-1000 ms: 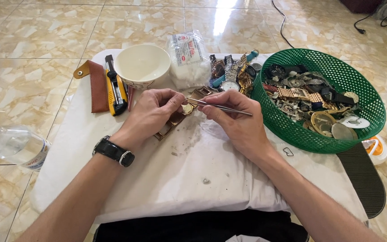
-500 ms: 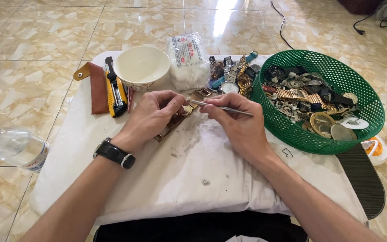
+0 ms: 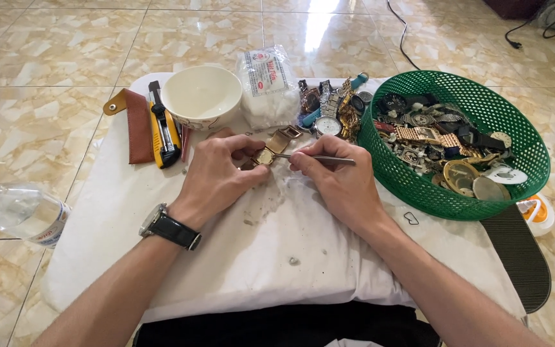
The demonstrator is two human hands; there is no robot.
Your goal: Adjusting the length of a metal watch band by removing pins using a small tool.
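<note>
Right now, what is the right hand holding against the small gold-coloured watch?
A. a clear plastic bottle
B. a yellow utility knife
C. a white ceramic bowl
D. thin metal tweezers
D: the right hand pinches thin metal tweezers, tips at the small gold-coloured watch in the left hand.

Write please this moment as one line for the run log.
left hand: holds gold watch | right hand: holds tweezers, tip at watch | surface: white cloth | nearby: green basket, white bowl

Black-strapped wristwatch [image 3: 168,226], bare forearms
</note>
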